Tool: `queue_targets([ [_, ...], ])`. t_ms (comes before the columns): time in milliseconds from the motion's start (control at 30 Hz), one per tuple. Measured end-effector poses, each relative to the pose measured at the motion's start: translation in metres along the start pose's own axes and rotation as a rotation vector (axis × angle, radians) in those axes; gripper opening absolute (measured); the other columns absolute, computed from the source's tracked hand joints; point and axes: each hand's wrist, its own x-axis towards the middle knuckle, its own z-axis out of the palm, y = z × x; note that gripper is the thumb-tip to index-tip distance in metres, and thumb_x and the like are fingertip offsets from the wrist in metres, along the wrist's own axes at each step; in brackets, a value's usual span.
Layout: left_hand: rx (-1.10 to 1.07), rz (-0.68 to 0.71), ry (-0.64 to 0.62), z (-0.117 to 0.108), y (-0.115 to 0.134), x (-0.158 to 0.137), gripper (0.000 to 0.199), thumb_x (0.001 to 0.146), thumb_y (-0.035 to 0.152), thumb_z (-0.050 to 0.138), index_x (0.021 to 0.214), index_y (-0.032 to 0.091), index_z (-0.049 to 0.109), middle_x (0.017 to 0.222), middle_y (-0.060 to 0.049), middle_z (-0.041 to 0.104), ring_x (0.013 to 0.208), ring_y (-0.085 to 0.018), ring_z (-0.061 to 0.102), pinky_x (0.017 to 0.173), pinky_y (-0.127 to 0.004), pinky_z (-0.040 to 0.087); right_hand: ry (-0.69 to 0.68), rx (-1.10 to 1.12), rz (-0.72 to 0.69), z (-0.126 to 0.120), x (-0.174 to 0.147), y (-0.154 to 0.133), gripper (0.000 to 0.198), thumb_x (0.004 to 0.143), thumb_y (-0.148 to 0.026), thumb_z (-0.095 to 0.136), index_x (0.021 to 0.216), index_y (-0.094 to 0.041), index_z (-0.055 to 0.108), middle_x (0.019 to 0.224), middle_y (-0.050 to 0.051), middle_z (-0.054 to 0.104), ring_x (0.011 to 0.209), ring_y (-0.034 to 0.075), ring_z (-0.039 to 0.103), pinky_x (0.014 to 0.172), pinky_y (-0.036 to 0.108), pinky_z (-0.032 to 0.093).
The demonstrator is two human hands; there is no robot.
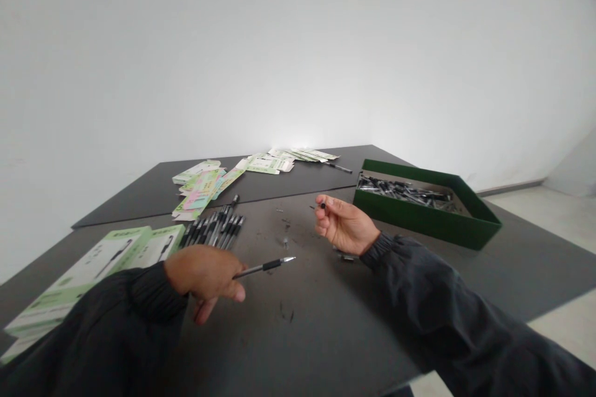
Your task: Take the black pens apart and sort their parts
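Note:
My left hand (207,273) is closed on a gel pen (263,267) with a clear barrel and a black grip, its bare metal tip pointing right. Between the thumb and fingers of my right hand (342,222) is a small black pen cap (323,205), mostly covered by the fingertips. Just beyond my left hand lies a bunch of capped black pens (214,228). Under my right wrist a short dark piece (347,258) rests on the table. Small clear and dark bits (285,240) are scattered between the hands.
On the right stands a green box (433,221) with many loose pen parts (410,191) in it. White-and-green pen boxes (88,273) are stacked at the left. Flattened cartons (202,192) lie farther back, and a single pen (339,167) is near the wall.

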Motion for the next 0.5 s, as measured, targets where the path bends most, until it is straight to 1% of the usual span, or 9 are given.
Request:
queue_targets([
  [167, 0.005, -0.025, 0.000, 0.0001, 0.0023, 0.0003, 0.034, 0.088, 0.028, 0.044, 0.111, 0.008, 0.060, 0.069, -0.014, 0.071, 0.076, -0.023, 0.069, 0.059, -0.023, 0.046, 0.000, 0.005, -0.007, -0.0028, 0.0013, 0.0013, 0.012, 0.082, -0.023, 0.061, 0.090, -0.014, 0.058, 0.066, 0.001, 0.064, 0.052, 0.009, 0.054, 0.053, 0.022, 0.043],
  [333, 0.000, -0.001, -0.023, 0.0015, 0.0013, 0.0013, 0.035, 0.089, 0.028, 0.042, 0.114, 0.010, 0.057, 0.073, -0.013, 0.072, 0.076, -0.022, 0.069, 0.060, -0.022, 0.046, 0.000, 0.017, -0.003, -0.0048, 0.0010, 0.0022, 0.010, 0.083, -0.023, 0.060, 0.089, -0.015, 0.058, 0.064, 0.000, 0.063, 0.050, 0.009, 0.051, 0.052, 0.022, 0.039],
  [500, 0.006, -0.018, 0.000, 0.0030, -0.0008, 0.0030, 0.029, 0.089, 0.028, 0.045, 0.107, 0.012, 0.061, 0.070, -0.012, 0.072, 0.077, -0.021, 0.069, 0.059, -0.022, 0.045, -0.024, 0.028, 0.005, -0.0050, 0.0008, 0.0028, 0.012, 0.087, -0.027, 0.057, 0.087, -0.014, 0.058, 0.063, -0.001, 0.061, 0.048, 0.008, 0.046, 0.050, 0.022, 0.037],
])
